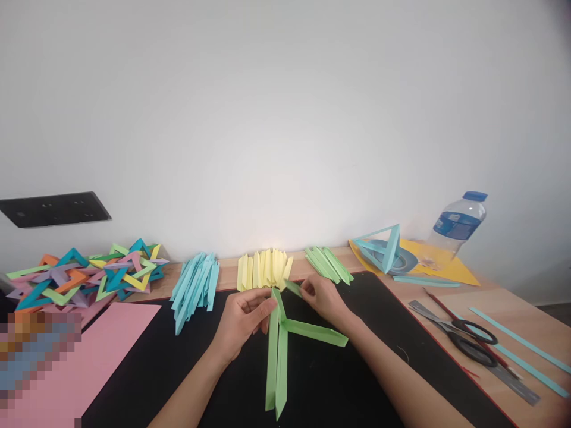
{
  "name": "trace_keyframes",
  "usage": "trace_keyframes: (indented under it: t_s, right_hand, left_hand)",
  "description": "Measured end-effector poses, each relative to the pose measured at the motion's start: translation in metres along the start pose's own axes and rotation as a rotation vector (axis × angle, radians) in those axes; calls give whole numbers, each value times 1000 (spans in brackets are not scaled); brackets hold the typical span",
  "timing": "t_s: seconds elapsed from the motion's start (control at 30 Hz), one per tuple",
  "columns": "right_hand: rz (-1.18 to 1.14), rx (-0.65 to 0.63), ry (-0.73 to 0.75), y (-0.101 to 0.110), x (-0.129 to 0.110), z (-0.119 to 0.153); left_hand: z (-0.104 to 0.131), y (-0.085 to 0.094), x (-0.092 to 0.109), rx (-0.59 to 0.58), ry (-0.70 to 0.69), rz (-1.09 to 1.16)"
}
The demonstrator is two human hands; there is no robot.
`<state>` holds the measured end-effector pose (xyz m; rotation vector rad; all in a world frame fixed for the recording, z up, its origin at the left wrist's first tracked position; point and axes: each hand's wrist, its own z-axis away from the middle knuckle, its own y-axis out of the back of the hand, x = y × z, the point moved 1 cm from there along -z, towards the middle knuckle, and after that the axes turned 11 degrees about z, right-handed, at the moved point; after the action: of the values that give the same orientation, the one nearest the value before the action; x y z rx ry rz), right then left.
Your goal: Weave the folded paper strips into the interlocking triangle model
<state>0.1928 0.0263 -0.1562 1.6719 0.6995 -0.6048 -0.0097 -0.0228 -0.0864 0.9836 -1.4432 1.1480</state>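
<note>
My left hand (250, 318) pinches the top of several joined green folded paper strips (282, 351). Two of these strips hang down toward me, and one sticks out to the right. Between the closed fingers of my right hand (323, 297) is a short visible end of another green paper strip (293, 288), just right of the joint; the rest of that piece is hidden. Beyond my hands lie bundles of folded strips: blue (198, 285), yellow (264, 270) and green (329, 264).
A black mat (366, 356) covers the table's middle. Colourful paper stars (89, 276) and pink paper (125, 333) lie left. To the right are a blue tape roll (404, 261), a blue paper frame (391, 252), a bottle (459, 226), scissors (473, 348) and a ruler (520, 386).
</note>
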Motion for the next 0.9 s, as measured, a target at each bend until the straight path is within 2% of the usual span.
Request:
trace_keyframes:
  t_s: [0.2, 0.4, 0.47, 0.63, 0.77, 0.9]
  right_hand:
    - [-431, 9, -72, 24, -9, -2]
    - [-627, 16, -51, 48, -19, 1]
    - [-671, -37, -30, 50, -22, 5]
    - [-641, -260, 155, 49, -33, 18]
    - [-622, -343, 93, 51, -39, 23]
    - [-625, -437, 154, 54, -42, 23]
  left_hand:
    - [0, 1, 0, -2, 4, 6]
    - [0, 4, 4, -10, 12, 10]
    - [-1, 4, 5, -14, 14, 4]
    - [-2, 4, 5, -13, 12, -2]
    - [-1, 4, 4, -12, 5, -28]
    - [-2, 4, 1, -27, 5, -43]
